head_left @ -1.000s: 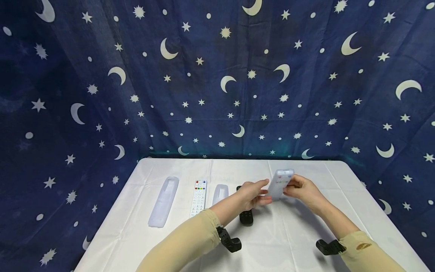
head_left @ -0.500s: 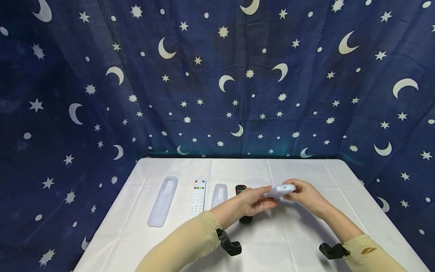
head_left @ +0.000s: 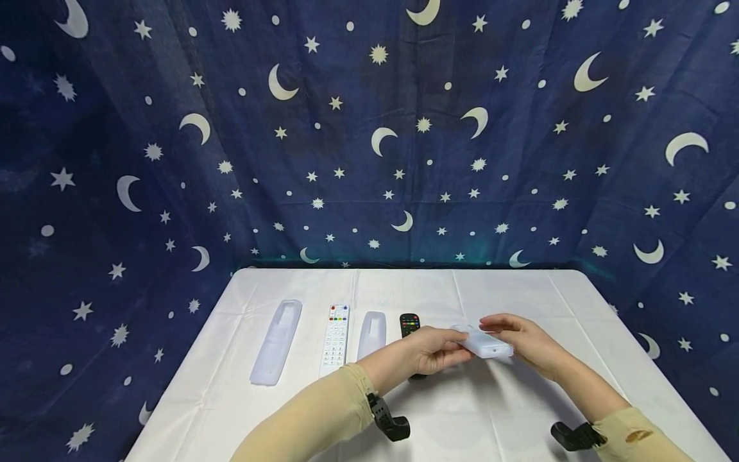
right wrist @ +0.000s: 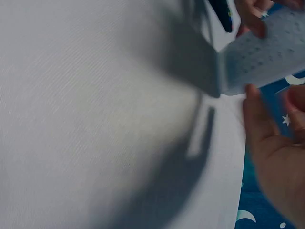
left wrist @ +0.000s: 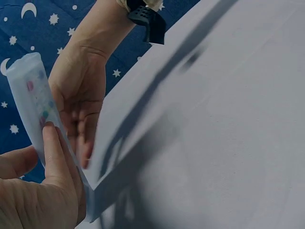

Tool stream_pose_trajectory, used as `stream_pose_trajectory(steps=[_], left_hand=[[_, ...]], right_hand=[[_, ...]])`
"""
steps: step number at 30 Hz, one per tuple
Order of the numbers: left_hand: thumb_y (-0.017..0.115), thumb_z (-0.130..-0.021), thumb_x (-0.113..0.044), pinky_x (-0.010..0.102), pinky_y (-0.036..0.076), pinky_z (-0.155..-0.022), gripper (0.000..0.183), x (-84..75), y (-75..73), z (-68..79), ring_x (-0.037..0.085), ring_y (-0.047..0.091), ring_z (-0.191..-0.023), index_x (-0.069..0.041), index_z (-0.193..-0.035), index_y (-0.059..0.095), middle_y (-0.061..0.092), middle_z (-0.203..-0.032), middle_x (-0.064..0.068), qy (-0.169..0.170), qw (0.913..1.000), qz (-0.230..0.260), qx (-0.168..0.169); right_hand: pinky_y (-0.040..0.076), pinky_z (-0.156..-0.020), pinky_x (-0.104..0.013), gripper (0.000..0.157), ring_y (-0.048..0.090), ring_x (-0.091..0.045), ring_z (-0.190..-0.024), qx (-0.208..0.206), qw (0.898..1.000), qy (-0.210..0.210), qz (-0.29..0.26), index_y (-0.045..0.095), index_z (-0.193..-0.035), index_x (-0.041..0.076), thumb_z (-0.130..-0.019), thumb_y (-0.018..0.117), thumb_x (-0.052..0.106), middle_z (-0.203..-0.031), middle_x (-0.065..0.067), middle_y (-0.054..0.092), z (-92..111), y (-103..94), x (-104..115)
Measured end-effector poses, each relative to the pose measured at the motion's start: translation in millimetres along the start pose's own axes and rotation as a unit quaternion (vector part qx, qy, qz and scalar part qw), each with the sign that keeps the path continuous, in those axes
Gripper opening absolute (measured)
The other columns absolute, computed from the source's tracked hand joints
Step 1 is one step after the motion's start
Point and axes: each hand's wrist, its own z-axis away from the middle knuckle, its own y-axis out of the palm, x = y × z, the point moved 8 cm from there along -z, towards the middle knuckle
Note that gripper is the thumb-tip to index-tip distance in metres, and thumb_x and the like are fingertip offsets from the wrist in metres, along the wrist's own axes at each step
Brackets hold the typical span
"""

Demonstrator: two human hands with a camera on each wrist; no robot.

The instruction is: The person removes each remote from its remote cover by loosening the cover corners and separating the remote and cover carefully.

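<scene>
A white remote control in a translucent silicone cover is held above the table, pinched by my left hand between thumb and fingers. Coloured buttons show through the cover in the left wrist view, with the left fingers lying along it. My right hand is at the far side of the covered remote, its fingers loosely extended. In the right wrist view this hand is blurred, its fingertips right at the cover's edge. Under the left hand lies a black remote control, partly hidden.
On the white-clothed table lie a long translucent cover at the left, a white remote control, and a shorter translucent cover partly behind the left forearm. A dark blue curtain with moons and stars stands behind.
The covered remote has tipped from near upright to lying almost flat, one end now pointing toward the right front. The right hand has loosened its pinch on it and moved slightly rightward and nearer.
</scene>
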Motion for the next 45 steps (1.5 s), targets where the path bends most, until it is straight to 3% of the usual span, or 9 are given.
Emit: stream_pose_trajectory(steps=[5,11,15,20,25,29,37,39,45], left_hand=[[0.065,-0.097,-0.001,0.027,0.058,-0.082,0.016,4.7,-0.7,0.2,0.028,0.072,-0.099,0.009,-0.11,0.061,0.072,-0.104,0.023,0.004,0.9996,-0.029,-0.005],[0.065,-0.097,0.001,0.03,0.059,-0.081,0.017,6.9,0.3,0.0,0.032,0.072,-0.098,0.007,-0.112,0.06,0.072,-0.103,0.025,0.027,0.9962,-0.082,-0.005],[0.067,-0.096,0.001,0.03,0.06,-0.075,0.041,7.2,0.2,1.9,0.029,0.074,-0.087,0.004,-0.134,0.051,0.07,-0.101,0.025,0.04,0.9915,-0.123,-0.013],[0.071,-0.091,0.003,0.031,0.061,-0.067,0.067,1.8,-0.2,4.8,0.026,0.074,-0.075,-0.005,-0.15,0.039,0.068,-0.097,0.02,0.068,0.9845,-0.156,-0.04],[0.072,-0.09,0.004,0.036,0.062,-0.067,0.073,-9.7,3.1,5.5,0.023,0.072,-0.074,-0.006,-0.153,0.036,0.066,-0.099,0.012,0.129,0.9645,-0.226,-0.045],[0.071,-0.092,0.003,0.041,0.062,-0.071,0.077,-17.9,4.9,6.0,0.023,0.071,-0.079,-0.008,-0.157,0.032,0.061,-0.106,0.008,0.167,0.9458,-0.275,-0.046],[0.071,-0.094,-0.001,0.041,0.062,-0.074,0.08,-31.9,5.3,9.9,0.017,0.069,-0.081,-0.015,-0.16,0.029,0.058,-0.121,0.005,0.226,0.9044,-0.358,-0.059],[0.07,-0.094,0.0,0.039,0.062,-0.074,0.08,-34.5,5.0,10.0,0.016,0.069,-0.084,-0.015,-0.161,0.028,0.058,-0.125,0.006,0.235,0.8985,-0.366,-0.061],[0.068,-0.094,0.001,0.04,0.062,-0.074,0.08,-41.2,3.5,7.0,0.014,0.068,-0.083,-0.015,-0.161,0.028,0.059,-0.124,0.005,0.257,0.893,-0.363,-0.071]], right_hand=[[0.058,-0.083,-0.029,0.066,0.066,-0.014,-0.1,0.052,0.993,0.072,-0.079,0.025,-0.153,-0.016,-0.109,0.049,0.029,-0.127,-0.014,0.061,3.6,7.2,-11.6],[0.06,-0.081,-0.031,0.058,0.071,-0.019,-0.098,0.104,0.985,0.072,-0.114,0.034,-0.144,-0.02,-0.109,0.049,0.022,-0.113,-0.011,0.07,3.5,17.3,-9.7],[0.059,-0.084,-0.032,0.061,0.071,-0.02,-0.099,0.117,0.984,0.064,-0.12,0.026,-0.146,-0.024,-0.106,0.053,0.015,-0.114,-0.012,0.069,3.0,20.1,-7.3],[0.058,-0.087,-0.034,0.07,0.069,-0.02,-0.101,0.093,0.986,0.064,-0.124,0.017,-0.151,-0.02,-0.104,0.058,0.012,-0.117,-0.011,0.067,1.7,19.9,-5.6],[0.059,-0.086,-0.036,0.079,0.067,-0.021,-0.101,0.037,0.993,0.057,-0.094,0.016,-0.155,-0.013,-0.1,0.066,0.013,-0.121,-0.011,0.064,-1.4,16.4,-2.4],[0.057,-0.087,-0.039,0.081,0.064,-0.023,-0.104,0.002,0.997,0.049,-0.059,0.02,-0.156,-0.01,-0.098,0.07,0.015,-0.13,-0.019,0.057,-3.8,15.4,0.3],[0.057,-0.09,-0.043,0.082,0.06,-0.024,-0.111,-0.042,0.999,-0.01,-0.024,0.024,-0.158,-0.004,-0.094,0.074,0.012,-0.142,-0.029,0.045,-11.6,12.3,8.6],[0.057,-0.089,-0.041,0.082,0.06,-0.023,-0.11,-0.051,0.998,-0.021,-0.019,0.025,-0.158,-0.001,-0.094,0.074,0.012,-0.141,-0.029,0.046,-13.2,11.7,10.7],[0.058,-0.088,-0.036,0.08,0.059,-0.019,-0.109,-0.081,0.996,-0.026,-0.004,0.028,-0.16,0.004,-0.096,0.074,0.016,-0.139,-0.026,0.05,-16.5,8.9,13.6]])
